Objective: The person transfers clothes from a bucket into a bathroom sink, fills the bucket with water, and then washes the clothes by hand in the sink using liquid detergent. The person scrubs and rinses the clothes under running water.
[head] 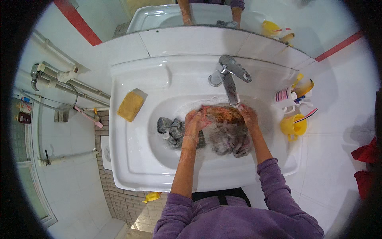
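Note:
Both my hands are in a white ceramic washbasin, under a chrome mixer tap. My left hand grips the left end of a wet, sudsy cloth, orange-brown and pink along its top. The cloth's grey part hangs bunched into the bowl. At its right end, my right hand holds it just beside the spout. A dark grey wet garment lies crumpled in the bowl, partly hidden behind my left hand and wrist. Whether water is running cannot be made out.
A yellow bar of soap rests on the basin's left ledge. On the right rim stand a striped white mug and a yellow cup holding a toothbrush. A mirror rises behind; pipes run along the left wall.

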`<move>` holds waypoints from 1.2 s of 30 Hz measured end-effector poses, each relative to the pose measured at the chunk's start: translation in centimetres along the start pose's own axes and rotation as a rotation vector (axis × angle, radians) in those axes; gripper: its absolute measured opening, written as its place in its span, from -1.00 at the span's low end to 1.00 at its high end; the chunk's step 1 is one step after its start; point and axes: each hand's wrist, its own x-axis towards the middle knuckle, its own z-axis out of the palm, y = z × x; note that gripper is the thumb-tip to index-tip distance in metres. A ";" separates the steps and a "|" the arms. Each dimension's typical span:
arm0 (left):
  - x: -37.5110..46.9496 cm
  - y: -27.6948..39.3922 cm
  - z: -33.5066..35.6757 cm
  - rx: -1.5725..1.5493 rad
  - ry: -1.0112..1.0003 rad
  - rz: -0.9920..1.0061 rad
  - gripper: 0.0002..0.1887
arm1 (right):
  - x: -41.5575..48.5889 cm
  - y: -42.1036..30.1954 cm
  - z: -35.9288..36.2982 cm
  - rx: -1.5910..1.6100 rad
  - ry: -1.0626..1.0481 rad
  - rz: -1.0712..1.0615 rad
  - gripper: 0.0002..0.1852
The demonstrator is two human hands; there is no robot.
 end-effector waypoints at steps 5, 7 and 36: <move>0.4 -1.2 0.1 0.060 -0.112 -0.085 -0.37 | -0.5 0.6 5.6 -1.062 0.234 -0.078 -0.67; 0.9 -2.1 0.7 0.047 -0.118 -0.119 -0.35 | -1.3 -3.1 8.0 -0.631 0.103 0.067 -0.70; 0.7 0.9 0.7 0.049 -0.014 0.004 -0.35 | -0.3 -0.7 1.6 -0.350 0.172 0.172 -0.56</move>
